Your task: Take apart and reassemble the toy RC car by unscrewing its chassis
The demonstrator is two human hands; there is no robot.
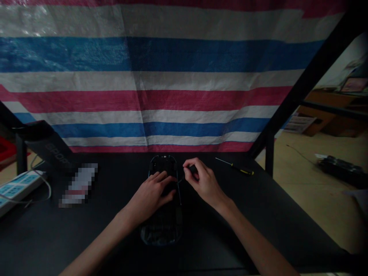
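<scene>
A dark, long device [163, 165] with its casing off lies in the middle of the black table [258, 214]. My left hand [151, 193] rests flat on its middle with the fingers stretched out, holding it down. My right hand [201, 180] is closed in a pinch on a small thin tool [181, 179], whose tip meets the device's right edge. A clear dark cover [161, 232] lies just below my left hand. The light is dim and fine detail is lost.
A yellow-handled screwdriver [237, 167] lies at the back right of the table. A power strip [17, 188] with a cable sits at the left edge, beside a black stand [43, 143]. A striped tarp [149, 76] hangs behind. A black frame post [301, 88] rises on the right.
</scene>
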